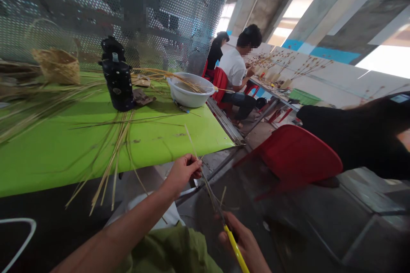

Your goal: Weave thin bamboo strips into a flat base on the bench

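Beyond the edge of the green table, my left hand (185,169) is closed in a pinch around a thin pale plant strip (189,136), which sticks up past the fingers. Lower and to the right, my right hand (244,239) grips scissors (235,247) by their yellow handle. Their blades point up toward the left hand, close to the strip's lower part; whether they touch it I cannot tell. A short pale piece (223,195) shows beside the blades. More long dry strips (117,153) hang over the table's front edge.
On the green table (160,142) stand a black bottle (118,78), a white basin (190,95) with strips across it, and a woven basket (59,66). A red chair (291,155) and a person in black are at right. Another person (232,61) sits farther back.
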Demonstrator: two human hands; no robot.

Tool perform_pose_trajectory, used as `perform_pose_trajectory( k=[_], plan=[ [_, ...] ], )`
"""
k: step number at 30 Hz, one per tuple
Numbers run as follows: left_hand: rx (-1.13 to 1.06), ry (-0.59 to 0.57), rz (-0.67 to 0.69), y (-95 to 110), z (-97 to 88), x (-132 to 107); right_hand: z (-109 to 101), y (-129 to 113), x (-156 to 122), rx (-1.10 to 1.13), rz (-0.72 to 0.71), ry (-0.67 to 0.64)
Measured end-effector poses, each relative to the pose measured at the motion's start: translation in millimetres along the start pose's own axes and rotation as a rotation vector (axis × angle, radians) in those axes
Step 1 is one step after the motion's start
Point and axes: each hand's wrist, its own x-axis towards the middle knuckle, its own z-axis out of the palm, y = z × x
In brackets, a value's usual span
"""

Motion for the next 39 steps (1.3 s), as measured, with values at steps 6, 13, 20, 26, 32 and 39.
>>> perform_pose_trajectory(
  k=[6,13,20,26,32,39],
  plan=[
    [-0.009,0.005,-0.016,0,0.2,0,3,14,1,0.055,0.046,-0.006],
    [-0.001,-0.012,-0.037,4,-2.3,0,0,9,2,0.016,0.025,0.015],
    [0.002,0.023,0.013,14,-11.9,8,-12,-3,-2,-0.034,0.009,-0.072],
    [0.000,0.008,0.016,9,-9.2,5,-10,-14,-3,-0.037,-0.060,-0.082],
    [-0.005,0.008,0.025,7,-8.5,4,1,-5,-1,0.045,0.041,0.012],
    [0.005,0.005,0.027,5,-8.8,4,-4,0,-1,0.014,-0.006,-0.047]
  ],
)
